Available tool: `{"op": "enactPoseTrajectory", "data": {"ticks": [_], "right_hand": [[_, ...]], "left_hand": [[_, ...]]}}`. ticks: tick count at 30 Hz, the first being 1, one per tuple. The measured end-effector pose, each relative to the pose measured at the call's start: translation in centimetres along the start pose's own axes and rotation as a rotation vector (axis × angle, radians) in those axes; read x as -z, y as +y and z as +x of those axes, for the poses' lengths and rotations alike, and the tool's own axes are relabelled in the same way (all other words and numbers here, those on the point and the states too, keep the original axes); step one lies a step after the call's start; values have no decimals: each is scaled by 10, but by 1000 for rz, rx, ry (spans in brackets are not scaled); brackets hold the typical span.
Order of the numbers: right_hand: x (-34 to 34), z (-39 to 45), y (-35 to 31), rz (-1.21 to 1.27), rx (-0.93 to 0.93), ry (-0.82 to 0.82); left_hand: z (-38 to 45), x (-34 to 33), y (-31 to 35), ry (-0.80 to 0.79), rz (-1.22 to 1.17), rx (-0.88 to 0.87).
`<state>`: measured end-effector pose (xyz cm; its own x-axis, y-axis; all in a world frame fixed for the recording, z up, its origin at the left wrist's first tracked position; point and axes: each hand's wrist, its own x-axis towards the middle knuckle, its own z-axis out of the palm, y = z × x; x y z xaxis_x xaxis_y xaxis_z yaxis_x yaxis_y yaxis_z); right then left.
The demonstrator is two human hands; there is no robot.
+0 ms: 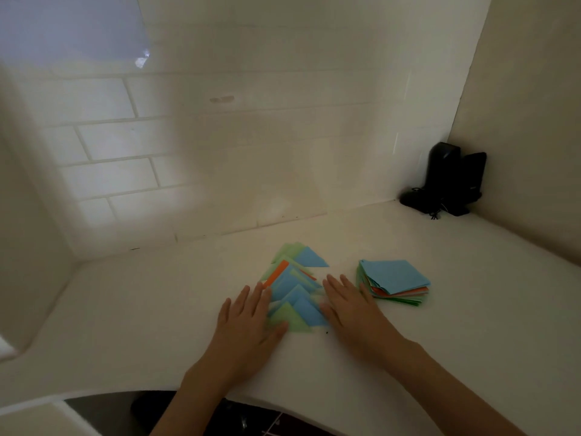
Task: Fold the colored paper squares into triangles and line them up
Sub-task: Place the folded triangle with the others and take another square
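A row of folded paper triangles, blue, green and one orange, overlaps in a line running away from me on the white counter. My left hand lies flat with straight fingers against the row's left side, its thumb on the nearest green triangle. On the right side of the row, my right hand rests flat as well, fingers straight, touching the blue triangles. A stack of unfolded colored squares, blue on top, sits just right of my right hand.
The white counter ends at a tiled wall behind and a side wall on the right. A black device with a cord stands in the back right corner. The counter's front edge curves near my forearms.
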<state>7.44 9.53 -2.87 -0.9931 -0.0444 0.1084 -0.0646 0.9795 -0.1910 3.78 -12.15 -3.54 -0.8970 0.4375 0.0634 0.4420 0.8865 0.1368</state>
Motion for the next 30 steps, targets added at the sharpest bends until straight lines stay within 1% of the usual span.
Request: {"op": "enactPoseTrajectory", "data": {"ticks": [1,2,4,7,10,13,15,18,20,23,25,28,29,30], "right_hand": [[1,-3,-3,-83,-3,-17],[-3,-3,-7,-143,-29,2],[-15,-1,-15,-159,-47,61],[-18,-4,-28,-156,-35,62],[-9,1,-30,-44,-6,80],[0,24,-14,139,-100,127],[7,45,-9,229,-179,99],[10,73,-9,211,-215,-2],[9,84,-13,165,-201,-75],[2,91,-27,82,-127,-158],[-3,94,-36,123,-120,-130],[-3,92,-42,269,-133,-83],[-2,89,-40,289,-108,-49],[1,84,-37,333,-81,20]], "left_hand": [[0,0,1,-11,-2,-2],[0,-1,4,-19,-2,-5],[-2,-4,10,-28,10,-17],[-4,-4,19,-15,15,-21],[-2,-2,16,-10,-17,1],[9,5,0,-23,-118,-12],[15,12,-9,-30,-147,-60],[18,17,-13,-40,-92,-115],[17,14,-13,-54,-47,-126],[16,7,-15,-50,-30,-123],[16,4,-14,-35,-17,-136],[15,2,-14,-30,14,-137],[14,2,-14,-24,22,-132],[14,1,-14,-16,25,-126]]}}
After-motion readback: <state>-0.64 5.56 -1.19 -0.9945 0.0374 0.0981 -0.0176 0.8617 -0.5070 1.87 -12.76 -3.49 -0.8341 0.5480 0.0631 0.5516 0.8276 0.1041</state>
